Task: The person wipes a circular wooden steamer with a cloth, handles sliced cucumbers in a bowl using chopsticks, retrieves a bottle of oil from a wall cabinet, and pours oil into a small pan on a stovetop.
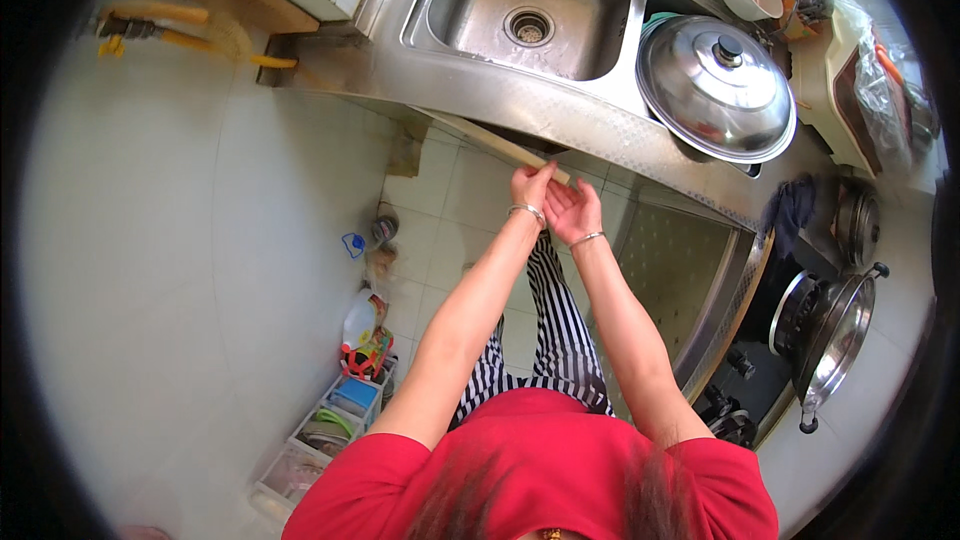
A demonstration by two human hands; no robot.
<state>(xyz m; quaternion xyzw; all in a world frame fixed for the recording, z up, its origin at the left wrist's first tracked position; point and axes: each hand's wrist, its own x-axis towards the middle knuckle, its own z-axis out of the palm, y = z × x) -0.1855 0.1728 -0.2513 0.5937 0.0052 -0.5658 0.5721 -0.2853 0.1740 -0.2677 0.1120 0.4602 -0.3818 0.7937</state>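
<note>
Below the front edge of the steel sink counter, a pale cabinet door stands ajar, seen along its top edge. A dark gap shows between it and the counter. My left hand grips the door's free end, thumb over the top edge. Close against it, my right hand is turned palm up with its fingers spread and nothing seen in it; whether its fingertips touch the door is hidden. Both wrists wear metal bangles.
Above the door is the sink basin. A domed steel lid covers a vessel at the right. Farther right, a wok sits at the stove. Along the left wall stand a storage rack and bottles.
</note>
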